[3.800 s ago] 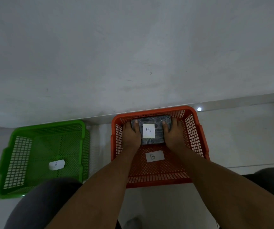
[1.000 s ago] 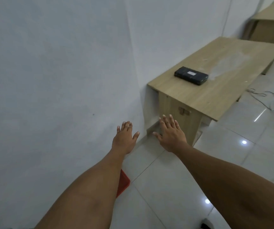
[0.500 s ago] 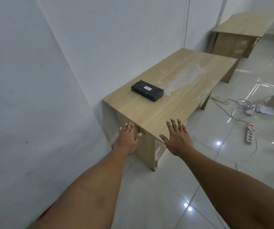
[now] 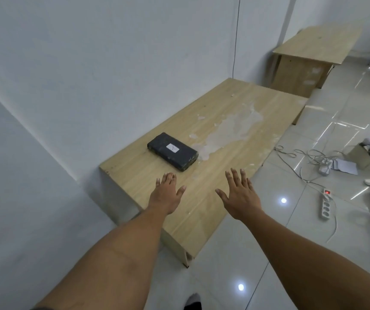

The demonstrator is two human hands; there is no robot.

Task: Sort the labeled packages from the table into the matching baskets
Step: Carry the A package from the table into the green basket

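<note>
The dark package (image 4: pixel 172 151) is lying flat on the wooden table (image 4: pixel 231 135), just beyond the fingertips of the left hand (image 4: pixel 165 193) and ahead and to the left of the right hand (image 4: pixel 239 195), touching neither. Both hands are reaching out palm-down with fingers spread and holding nothing. Bare tabletop is showing between and under the hands, with the table's near edge running below the wrists and its far-left side lying along the white wall (image 4: pixel 90 63). To the right of the right hand the tiled floor (image 4: pixel 291 231) is lying open, with a power strip (image 4: pixel 325 203) and loose cables (image 4: pixel 302 155) farther out. The white label (image 4: pixel 172 148) on the package is showing a mark too small to read surely.
</note>
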